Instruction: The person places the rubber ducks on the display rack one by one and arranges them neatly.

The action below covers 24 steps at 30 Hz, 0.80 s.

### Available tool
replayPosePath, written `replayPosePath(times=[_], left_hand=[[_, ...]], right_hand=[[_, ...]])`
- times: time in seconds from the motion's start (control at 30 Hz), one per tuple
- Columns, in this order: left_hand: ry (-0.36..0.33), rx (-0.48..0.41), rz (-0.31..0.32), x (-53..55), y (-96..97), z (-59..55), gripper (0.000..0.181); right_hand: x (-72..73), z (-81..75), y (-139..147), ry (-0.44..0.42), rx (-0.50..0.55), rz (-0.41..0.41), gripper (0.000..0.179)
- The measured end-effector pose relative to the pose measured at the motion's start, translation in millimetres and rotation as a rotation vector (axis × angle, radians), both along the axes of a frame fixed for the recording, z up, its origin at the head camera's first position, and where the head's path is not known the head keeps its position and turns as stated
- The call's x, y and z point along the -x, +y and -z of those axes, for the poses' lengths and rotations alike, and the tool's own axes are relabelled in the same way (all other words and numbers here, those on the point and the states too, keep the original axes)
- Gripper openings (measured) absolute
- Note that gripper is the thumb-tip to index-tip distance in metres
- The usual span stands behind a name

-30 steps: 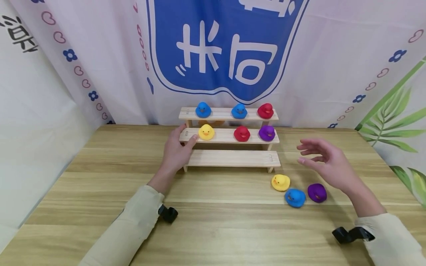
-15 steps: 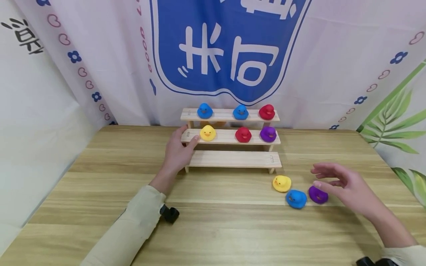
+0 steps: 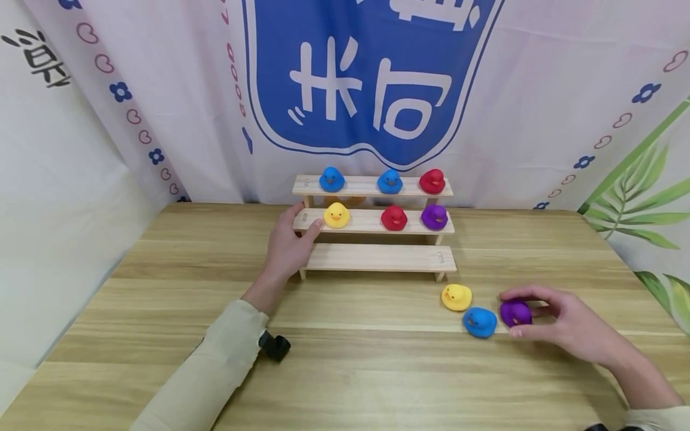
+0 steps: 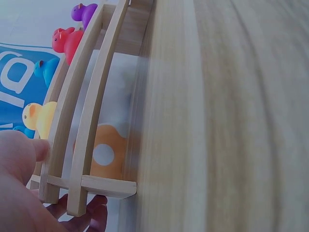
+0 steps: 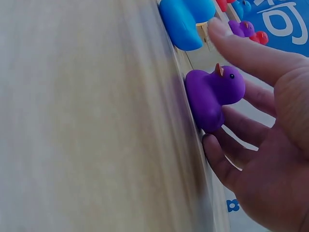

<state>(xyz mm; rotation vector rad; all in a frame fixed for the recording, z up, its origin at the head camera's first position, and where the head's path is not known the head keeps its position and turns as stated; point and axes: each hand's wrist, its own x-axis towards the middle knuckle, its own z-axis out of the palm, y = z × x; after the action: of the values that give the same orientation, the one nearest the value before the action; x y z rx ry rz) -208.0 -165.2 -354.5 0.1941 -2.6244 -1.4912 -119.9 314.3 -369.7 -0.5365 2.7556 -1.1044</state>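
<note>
My left hand [image 3: 288, 242] grips the left end of a three-tier wooden shelf [image 3: 377, 258], its thumb on the middle tier beside a yellow duck [image 3: 336, 216]. In the left wrist view, the fingers [image 4: 91, 217] reach beneath the shelf's end. At the right, my right hand [image 3: 571, 326] is spread around a purple rubber duck [image 3: 516, 313] that sits on the table. The right wrist view shows the thumb [image 5: 241, 48] apart from the duck's head, with the other fingers behind its body. A blue duck [image 3: 480, 322] and another yellow duck [image 3: 456, 297] sit just left of it.
Two blue ducks and a red duck [image 3: 432, 181] stand on the top tier. The middle tier also bears a red duck [image 3: 394, 218] and a purple duck [image 3: 434, 217]. A printed curtain [image 3: 205, 120] hangs behind the wooden table [image 3: 345, 371].
My right hand has moved down and to the right from beside the shelf, arriving around the purple duck on the table. My left hand keeps its hold on the shelf.
</note>
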Motion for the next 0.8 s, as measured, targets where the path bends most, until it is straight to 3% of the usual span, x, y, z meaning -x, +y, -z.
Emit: replayPosePath(times=[0.8], left_hand=[[-0.017,-0.005,-0.005,1.1,-0.1,0.8,0.073]], right_hand=[[2.1,3.7,2.7,0.114,-0.082,0.038,0.03]])
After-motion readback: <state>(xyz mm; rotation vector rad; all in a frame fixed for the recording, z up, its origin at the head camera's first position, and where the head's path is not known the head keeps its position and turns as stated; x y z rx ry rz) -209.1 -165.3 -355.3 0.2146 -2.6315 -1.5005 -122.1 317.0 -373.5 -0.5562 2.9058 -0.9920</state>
